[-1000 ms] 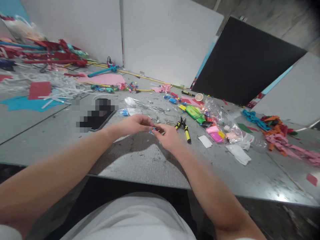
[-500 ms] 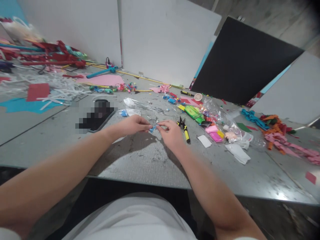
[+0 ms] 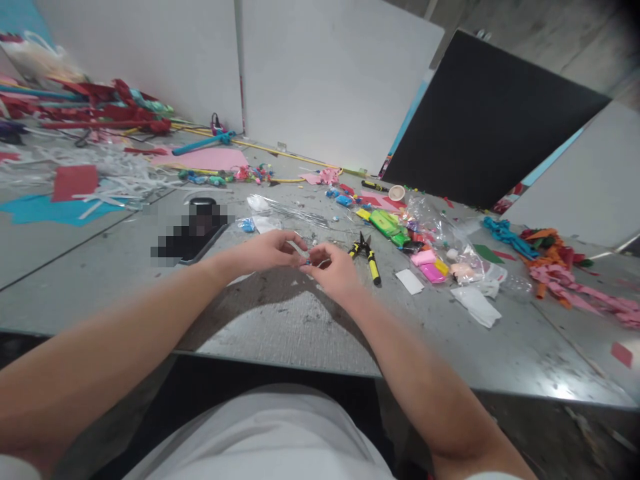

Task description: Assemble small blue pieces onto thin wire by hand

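My left hand (image 3: pixel 273 252) and my right hand (image 3: pixel 333 268) meet at the fingertips just above the table. Between them is a small blue piece (image 3: pixel 305 263) that looks like modelling clay, mostly hidden by the fingers. The fingers of both hands are curled and closed on it. Black-and-yellow pliers (image 3: pixel 370 259) lie with handles spread, just right of my right hand. Beyond my hands are thin metal wires (image 3: pixel 295 212) and a small bag with blue clay (image 3: pixel 247 225).
A phone (image 3: pixel 193 240), partly pixelated, lies left of my hands. Packets of coloured clay (image 3: pixel 387 228) and a white card (image 3: pixel 410 282) are to the right. White paper strips (image 3: pixel 115 173) cover the far left; pink crepe paper (image 3: pixel 580 287) lies far right. White panels (image 3: pixel 330 73) stand behind.
My fingers have closed in around the blue piece, which showed more plainly before. The right hand has shifted slightly left and turned, uncovering more of the pliers.
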